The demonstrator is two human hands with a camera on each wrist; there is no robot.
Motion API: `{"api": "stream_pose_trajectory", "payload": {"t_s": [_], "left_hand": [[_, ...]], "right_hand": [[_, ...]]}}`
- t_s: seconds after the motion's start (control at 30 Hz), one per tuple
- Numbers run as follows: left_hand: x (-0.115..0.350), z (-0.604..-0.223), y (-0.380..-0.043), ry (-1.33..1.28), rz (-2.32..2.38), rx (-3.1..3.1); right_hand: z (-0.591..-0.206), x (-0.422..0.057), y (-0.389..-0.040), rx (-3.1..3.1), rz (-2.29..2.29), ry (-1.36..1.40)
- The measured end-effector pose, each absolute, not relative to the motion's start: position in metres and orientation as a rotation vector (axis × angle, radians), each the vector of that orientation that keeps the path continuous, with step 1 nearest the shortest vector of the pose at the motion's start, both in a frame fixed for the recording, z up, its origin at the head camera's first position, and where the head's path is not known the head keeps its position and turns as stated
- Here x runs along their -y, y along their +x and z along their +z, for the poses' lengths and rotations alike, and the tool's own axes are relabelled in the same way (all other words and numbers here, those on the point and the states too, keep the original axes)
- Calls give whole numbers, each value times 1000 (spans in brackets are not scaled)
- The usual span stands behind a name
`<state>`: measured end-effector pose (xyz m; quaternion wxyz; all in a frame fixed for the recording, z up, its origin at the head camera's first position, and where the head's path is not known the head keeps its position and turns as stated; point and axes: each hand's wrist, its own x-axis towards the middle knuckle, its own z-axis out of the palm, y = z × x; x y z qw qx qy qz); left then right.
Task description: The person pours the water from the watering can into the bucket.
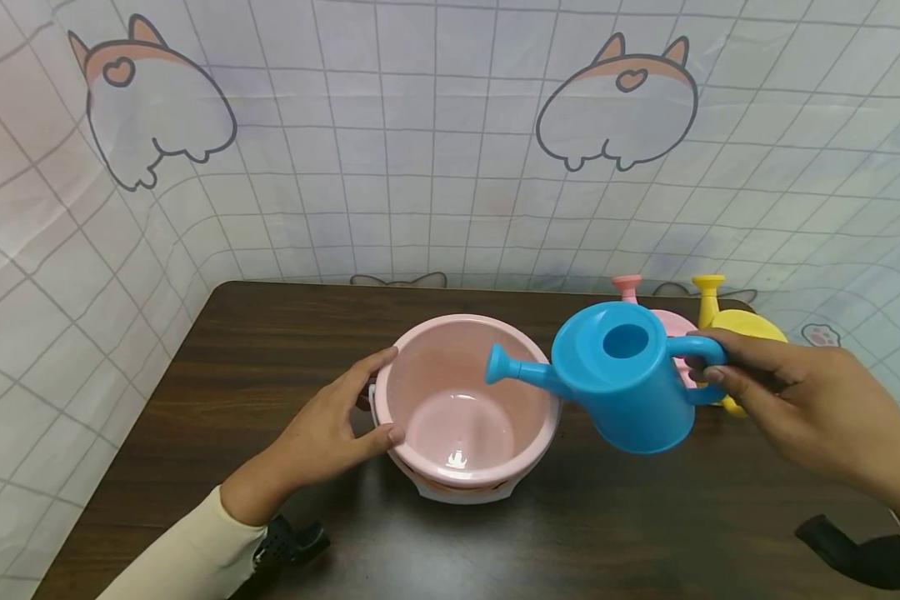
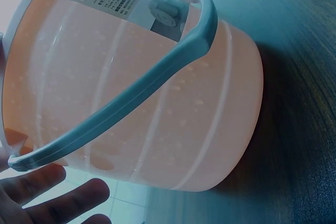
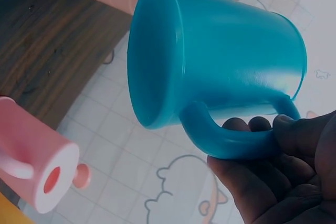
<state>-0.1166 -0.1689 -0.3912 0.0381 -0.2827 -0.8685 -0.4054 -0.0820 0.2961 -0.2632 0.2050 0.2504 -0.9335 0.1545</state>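
A blue watering can [image 1: 626,392] is raised beside and partly over a pink bucket [image 1: 461,417], its spout above the opening. My right hand [image 1: 802,392] grips the can by its handle [image 3: 226,140], thumb on one side and fingers curled round the other. On the bucket's left, my left hand [image 1: 330,433] rests with thumb and index finger spread on the rim. The other fingers [image 2: 73,200] of this hand stretch out below the grey handle [image 2: 131,95], apart from the wall. The inside bottom of the bucket shows bare.
A pink watering can [image 3: 39,156] and a yellow watering can [image 1: 746,323] stand at the back right of the dark wooden table [image 1: 270,375], partly behind the blue one. A gridded curtain [image 1: 420,167] hangs behind. A black strap device [image 1: 862,554] lies at the lower right.
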Motion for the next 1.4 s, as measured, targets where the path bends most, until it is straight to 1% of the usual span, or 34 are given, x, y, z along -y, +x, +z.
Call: {"api": "stream_pose_trajectory", "payload": {"t_s": [0.8,1.4], "left_hand": [[169,-394,-118,-880,-1276,2643],[169,-393,-117,-878,-1277,2648]], "right_hand": [[-252,-293,-86,2628,376,771],[-247,-289,-85,2673,365,739]]}}
